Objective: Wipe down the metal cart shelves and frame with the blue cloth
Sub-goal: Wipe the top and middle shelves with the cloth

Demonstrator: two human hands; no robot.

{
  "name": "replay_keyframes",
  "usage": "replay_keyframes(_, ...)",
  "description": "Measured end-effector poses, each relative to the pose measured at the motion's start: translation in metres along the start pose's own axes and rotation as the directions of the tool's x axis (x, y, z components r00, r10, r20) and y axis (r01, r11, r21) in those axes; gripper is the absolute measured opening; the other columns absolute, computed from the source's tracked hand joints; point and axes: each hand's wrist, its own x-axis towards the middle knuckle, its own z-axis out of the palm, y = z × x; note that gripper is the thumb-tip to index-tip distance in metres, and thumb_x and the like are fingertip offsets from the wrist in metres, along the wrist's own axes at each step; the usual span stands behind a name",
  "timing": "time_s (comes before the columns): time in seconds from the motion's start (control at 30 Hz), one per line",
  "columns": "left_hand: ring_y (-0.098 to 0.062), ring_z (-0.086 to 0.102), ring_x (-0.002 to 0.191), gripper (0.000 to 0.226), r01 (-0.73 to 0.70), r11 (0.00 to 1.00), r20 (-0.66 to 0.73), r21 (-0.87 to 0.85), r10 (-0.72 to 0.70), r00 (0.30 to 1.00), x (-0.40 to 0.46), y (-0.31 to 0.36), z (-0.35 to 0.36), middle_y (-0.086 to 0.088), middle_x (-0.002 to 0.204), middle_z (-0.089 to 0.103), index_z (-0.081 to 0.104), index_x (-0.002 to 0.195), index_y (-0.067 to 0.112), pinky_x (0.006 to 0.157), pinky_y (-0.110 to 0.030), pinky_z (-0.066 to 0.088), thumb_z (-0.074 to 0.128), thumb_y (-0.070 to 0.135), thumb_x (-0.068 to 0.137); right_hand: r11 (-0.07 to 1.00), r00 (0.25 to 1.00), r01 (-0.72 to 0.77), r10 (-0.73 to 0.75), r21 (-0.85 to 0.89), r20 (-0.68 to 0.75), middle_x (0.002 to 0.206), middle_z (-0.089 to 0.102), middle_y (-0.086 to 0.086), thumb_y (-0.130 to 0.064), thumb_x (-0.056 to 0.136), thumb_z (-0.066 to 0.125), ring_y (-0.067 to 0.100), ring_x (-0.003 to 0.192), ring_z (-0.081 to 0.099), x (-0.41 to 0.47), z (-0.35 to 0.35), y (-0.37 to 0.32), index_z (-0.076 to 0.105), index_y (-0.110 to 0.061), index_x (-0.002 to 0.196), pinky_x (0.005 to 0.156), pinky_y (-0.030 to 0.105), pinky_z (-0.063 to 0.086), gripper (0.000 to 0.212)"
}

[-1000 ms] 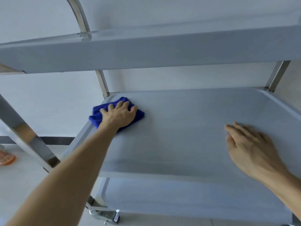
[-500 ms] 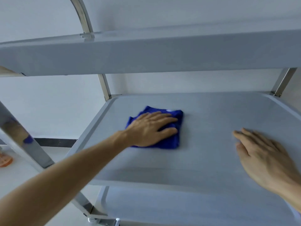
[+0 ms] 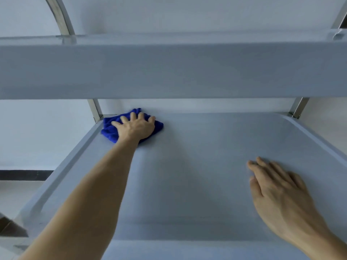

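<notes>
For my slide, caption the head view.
Left hand presses blue cloth into shelf's far-left corner; right hand rests flat.

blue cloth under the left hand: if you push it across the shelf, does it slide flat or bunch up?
The blue cloth looks soft and rumpled, so it is probably floppy and apt to bunch at its edges. The left hand presses it with spread fingers, which likely keeps it flat. The shelf looks smooth, so it should slide easily.

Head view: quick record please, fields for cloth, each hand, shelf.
cloth: blue, bunched, far left corner of the middle shelf
left hand: flat on the cloth, fingers spread
right hand: flat on the bare shelf, near right, holds nothing
shelf: middle tier, grey metal with a raised rim
top shelf: above, its front edge crosses the view
post: behind the cloth corner
</notes>
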Motion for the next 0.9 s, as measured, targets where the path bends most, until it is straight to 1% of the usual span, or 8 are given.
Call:
replay_keyframes(0.07,-0.037,0.019,0.145,0.065,-0.139,0.99,0.007,0.012,0.139,0.99,-0.01,0.034,0.005,0.003,0.16,0.023,0.033,0.146,0.034,0.112,-0.066,0.006,0.016,0.065,0.092,1.0,1.0,-0.008,0.008,0.0,0.014,0.131,0.065,0.014,-0.032,0.088,0.026,0.038,0.122,0.06,0.0,0.0,0.001,0.067,-0.007,0.122,0.094,0.058,0.047,0.059)
replay_keyframes(0.13,-0.033,0.017,0.146,0.066,-0.284,0.959,0.02,0.008,0.284,0.959,-0.023,0.069,0.014,0.009,0.162,0.018,0.029,0.148,0.038,0.114,-0.062,0.006,0.017,0.068,0.091,1.0,0.998,-0.013,0.013,-0.008,0.055,0.138,0.06,0.009,-0.034,0.09,0.022,0.033,0.13,0.053,0.0,-0.001,0.002,0.063,-0.011,0.129,0.1,0.055,0.043,0.06)
replay_keyframes(0.27,-0.028,0.014,0.148,0.066,-0.536,0.843,0.06,-0.048,0.538,0.841,-0.055,0.119,0.027,0.015,0.162,0.018,0.029,0.147,0.043,0.115,-0.056,0.004,0.016,0.07,0.088,0.999,0.984,-0.037,0.036,0.002,0.175,0.156,0.039,-0.005,-0.03,0.099,0.026,0.018,0.146,0.031,0.002,-0.002,0.005,0.044,-0.025,0.143,0.113,0.043,0.028,0.048)
replay_keyframes(0.37,-0.024,0.01,0.15,0.067,-0.662,0.747,0.1,-0.062,0.665,0.74,-0.076,0.122,0.029,0.019,0.162,0.014,0.024,0.149,0.045,0.118,-0.056,0.002,0.012,0.069,0.088,0.999,0.98,-0.04,0.038,0.008,0.194,0.156,0.037,-0.006,-0.029,0.099,0.03,0.015,0.146,0.028,0.002,-0.004,0.007,0.041,-0.025,0.144,0.113,0.04,0.026,0.046)
replay_keyframes(0.5,-0.02,0.008,0.15,0.064,-0.748,0.659,0.097,-0.083,0.752,0.652,-0.103,0.102,0.028,0.023,0.161,0.012,0.021,0.15,0.048,0.119,-0.053,0.001,0.012,0.069,0.089,0.999,0.975,-0.049,0.045,0.014,0.215,0.157,0.034,-0.005,-0.027,0.102,0.03,0.015,0.147,0.026,0.001,-0.005,0.006,0.037,-0.023,0.146,0.115,0.039,0.024,0.045)
replay_keyframes(0.67,-0.019,0.007,0.151,0.064,-0.806,0.587,0.112,-0.076,0.808,0.578,-0.134,0.085,0.022,0.023,0.162,0.008,0.017,0.151,0.046,0.12,-0.053,0.001,0.012,0.068,0.091,0.999,0.974,-0.049,0.044,0.019,0.22,0.158,0.032,-0.006,-0.026,0.103,0.029,0.013,0.147,0.023,0.002,-0.005,0.006,0.035,-0.022,0.148,0.115,0.037,0.022,0.046)
replay_keyframes(0.8,-0.018,0.006,0.151,0.061,-0.82,0.569,0.129,-0.058,0.819,0.559,-0.151,0.078,0.017,0.021,0.162,0.008,0.017,0.152,0.045,0.12,-0.053,0.002,0.015,0.067,0.095,0.999,0.977,-0.045,0.039,0.023,0.211,0.158,0.033,-0.005,-0.027,0.103,0.029,0.014,0.147,0.024,-0.001,-0.003,0.007,0.034,-0.022,0.149,0.115,0.036,0.022,0.046)
replay_keyframes(0.9,-0.019,0.008,0.151,0.062,-0.804,0.593,0.117,-0.039,0.802,0.586,-0.164,0.076,0.016,0.017,0.163,0.011,0.019,0.152,0.043,0.119,-0.054,0.005,0.014,0.068,0.095,0.999,0.978,-0.037,0.03,0.032,0.205,0.157,0.033,-0.005,-0.028,0.103,0.028,0.015,0.146,0.025,-0.001,-0.003,0.009,0.034,-0.022,0.148,0.115,0.036,0.022,0.046)
